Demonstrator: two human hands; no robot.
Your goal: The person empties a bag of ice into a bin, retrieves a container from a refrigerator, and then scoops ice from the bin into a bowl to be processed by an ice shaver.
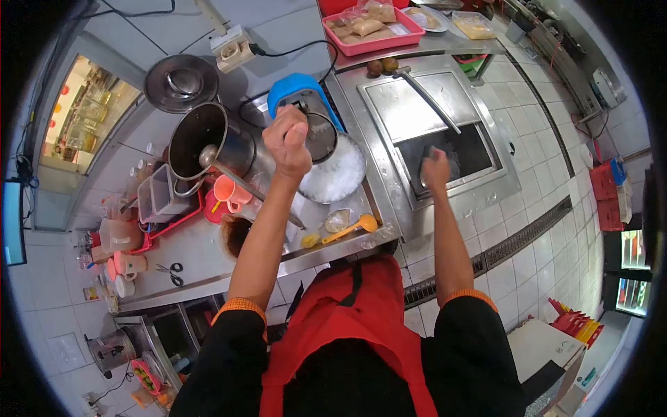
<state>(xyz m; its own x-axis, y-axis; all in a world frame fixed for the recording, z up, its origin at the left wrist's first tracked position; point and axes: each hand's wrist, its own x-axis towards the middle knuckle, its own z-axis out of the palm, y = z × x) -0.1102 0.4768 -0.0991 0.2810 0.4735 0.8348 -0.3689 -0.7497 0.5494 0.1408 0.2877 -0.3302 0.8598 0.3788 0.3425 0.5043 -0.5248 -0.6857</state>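
My left hand (288, 141) is closed around the handle of a round metal vessel (321, 137), perhaps a strainer, with some white stuff inside. That vessel is above a round bowl of white crushed ice (335, 174). Just behind it stands a blue appliance (299, 85). My right hand (435, 169), fingers curled, is over the dark opening (472, 149) of a steel chest. A blurred grey object by its fingers cannot be made out. The chest's steel lid (410, 104) covers the far part of the opening.
On the left counter are a large steel pot (198, 142), a long ladle (243, 182), a pink cup (229, 191), scissors (171, 271) and a yellow spoon (354, 228). A pink tray of bags (372, 43) sits at the back. Tiled floor lies right of the chest.
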